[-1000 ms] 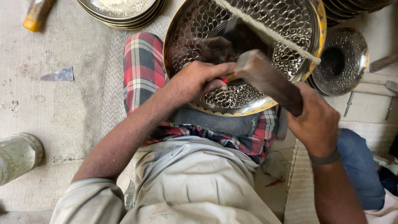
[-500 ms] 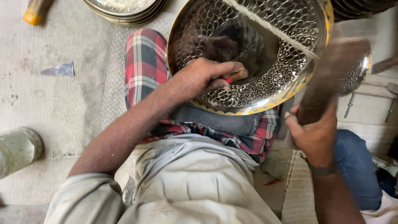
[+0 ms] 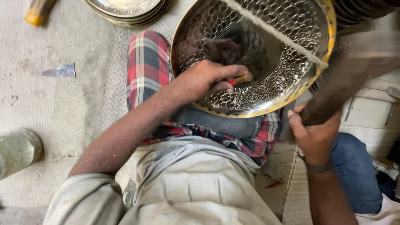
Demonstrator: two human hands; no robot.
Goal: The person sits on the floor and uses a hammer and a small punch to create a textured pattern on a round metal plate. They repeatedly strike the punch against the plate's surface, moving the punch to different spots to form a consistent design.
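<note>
Head view: your left hand (image 3: 204, 81) pinches the punch (image 3: 241, 79) against the hammered metal dish (image 3: 291, 75) in your lap; your right hand (image 3: 314, 135) grips the blurred mallet (image 3: 350, 79). Hold that punch steady, strike squarely.

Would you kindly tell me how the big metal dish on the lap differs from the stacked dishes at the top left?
The big dish is tilted on the person's lap, while the stacked dishes lie flat on the floor. The big dish shows in full, its inside covered in a hammered scale pattern; the stacked dishes are cut off by the frame, so their pattern cannot be told. The left hand rests in the big dish; nothing touches the stack. Both are round, shiny metal.
</note>
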